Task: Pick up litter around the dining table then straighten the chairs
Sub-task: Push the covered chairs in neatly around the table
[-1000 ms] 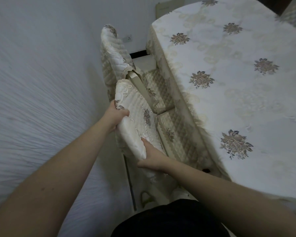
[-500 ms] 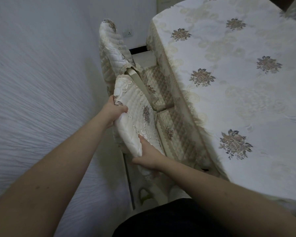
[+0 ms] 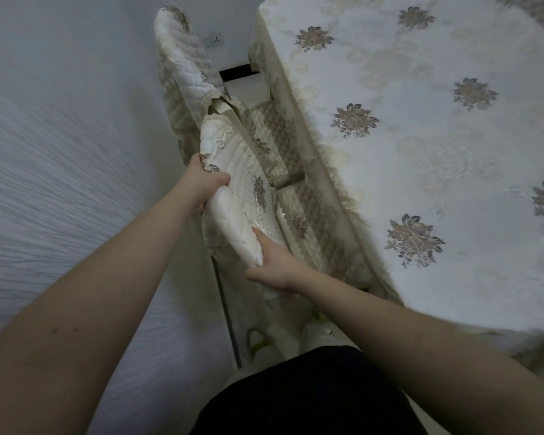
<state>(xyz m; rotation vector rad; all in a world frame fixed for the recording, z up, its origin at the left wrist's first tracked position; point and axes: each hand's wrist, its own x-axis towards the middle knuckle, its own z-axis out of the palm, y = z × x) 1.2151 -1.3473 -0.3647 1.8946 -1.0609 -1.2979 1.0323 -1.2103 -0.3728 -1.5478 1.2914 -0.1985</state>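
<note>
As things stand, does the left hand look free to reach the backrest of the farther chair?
Probably not right away: the left hand is clamped on the near chair's backrest, as is the right hand. The farther backrest stands just beyond, with nothing between.

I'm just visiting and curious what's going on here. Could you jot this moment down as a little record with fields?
Setting: table under a floral cloth, white wall at the person's left
Near chair: quilted cover on its back, seat tucked under the table edge
Far chair: same cover, directly beyond the near one
Left hand: gripping the far end of the near chair's backrest top
Right hand: gripping the near end of that backrest
Litter: none visible
Stage: straightening chairs
</note>
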